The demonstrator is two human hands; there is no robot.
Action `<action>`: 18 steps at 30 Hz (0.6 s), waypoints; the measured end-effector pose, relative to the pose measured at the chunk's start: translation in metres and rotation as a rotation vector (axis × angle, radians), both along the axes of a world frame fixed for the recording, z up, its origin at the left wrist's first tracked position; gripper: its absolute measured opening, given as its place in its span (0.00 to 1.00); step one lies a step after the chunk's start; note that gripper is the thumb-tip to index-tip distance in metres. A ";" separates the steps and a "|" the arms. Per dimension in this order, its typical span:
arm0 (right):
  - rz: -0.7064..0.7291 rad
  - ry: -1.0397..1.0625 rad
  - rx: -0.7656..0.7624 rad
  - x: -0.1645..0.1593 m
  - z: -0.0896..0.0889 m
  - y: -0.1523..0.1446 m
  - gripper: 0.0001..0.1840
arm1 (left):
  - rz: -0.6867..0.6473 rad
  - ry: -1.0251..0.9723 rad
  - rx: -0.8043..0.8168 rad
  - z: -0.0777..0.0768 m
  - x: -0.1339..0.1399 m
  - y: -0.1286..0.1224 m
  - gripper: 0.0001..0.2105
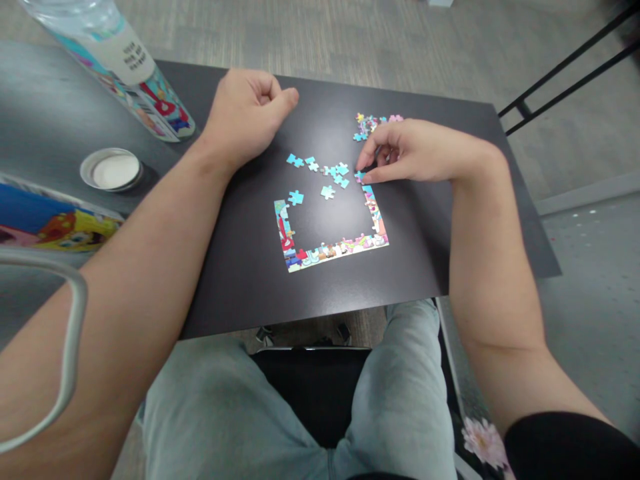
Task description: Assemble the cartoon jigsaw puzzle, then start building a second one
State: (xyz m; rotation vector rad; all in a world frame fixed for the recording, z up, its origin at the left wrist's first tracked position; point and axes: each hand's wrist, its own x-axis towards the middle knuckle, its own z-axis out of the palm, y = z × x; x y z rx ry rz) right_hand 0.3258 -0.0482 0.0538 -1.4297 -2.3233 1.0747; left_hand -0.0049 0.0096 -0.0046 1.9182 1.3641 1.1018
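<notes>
"What do I log as worn?"
"I see: jeans [215,407], one pair, pale blue, faded, seam [330,461] at centre; right sleeve [570,445], black, ending near the elbow [503,360]; left hand [250,110], right hand [403,150], both bare."

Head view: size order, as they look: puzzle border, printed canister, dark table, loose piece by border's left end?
Dark table
Printed canister, cut off by the picture's edge
Puzzle border, by outline
Loose piece

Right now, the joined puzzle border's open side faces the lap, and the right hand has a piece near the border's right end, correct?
Not quite: the head view shows the puzzle border open away from the lap. The right hand does have a piece near the border's right end.
</notes>
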 end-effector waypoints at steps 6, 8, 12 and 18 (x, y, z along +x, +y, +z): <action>0.017 0.005 -0.004 -0.001 0.000 0.000 0.25 | 0.006 -0.003 -0.013 -0.001 -0.002 0.001 0.25; 0.028 -0.002 0.008 -0.001 0.000 0.000 0.22 | 0.006 -0.006 -0.015 -0.001 -0.001 0.000 0.25; 0.040 0.011 -0.004 -0.002 0.002 -0.002 0.18 | 0.012 -0.011 -0.017 -0.001 0.000 0.000 0.25; -0.020 -0.037 0.067 -0.003 0.002 -0.002 0.21 | 0.005 -0.002 -0.011 -0.001 0.000 0.000 0.26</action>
